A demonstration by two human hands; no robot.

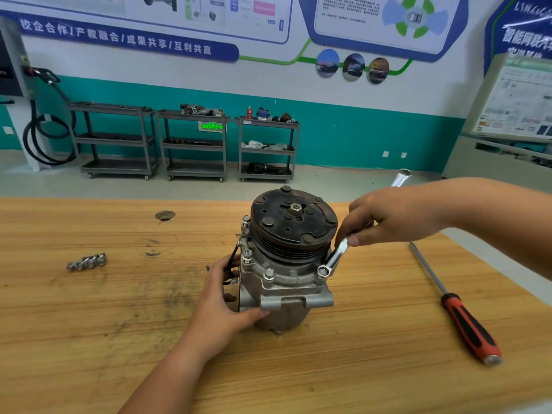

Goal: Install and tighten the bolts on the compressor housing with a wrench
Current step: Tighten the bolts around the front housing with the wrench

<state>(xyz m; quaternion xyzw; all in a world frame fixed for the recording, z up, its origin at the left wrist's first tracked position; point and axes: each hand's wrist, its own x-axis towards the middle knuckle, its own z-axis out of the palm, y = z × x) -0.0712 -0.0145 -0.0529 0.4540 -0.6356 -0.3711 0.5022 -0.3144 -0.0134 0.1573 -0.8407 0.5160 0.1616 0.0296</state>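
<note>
Right grip [388, 219] is clasping the wrench [336, 258], its ring sitting over a bolt [323, 271] on the compressor housing [286, 282], which is standing on the desk [89, 324]. Left grip [221, 300] is clasping the housing's side. Tightening seems underway, calling next for a steady swing.

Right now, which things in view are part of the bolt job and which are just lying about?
Job: compressor, held by the left hand; wrench in the right hand, ring end on a housing bolt; loose bolts on the bench.
Lying about: red-and-black screwdriver; three grey carts by the wall.
</note>
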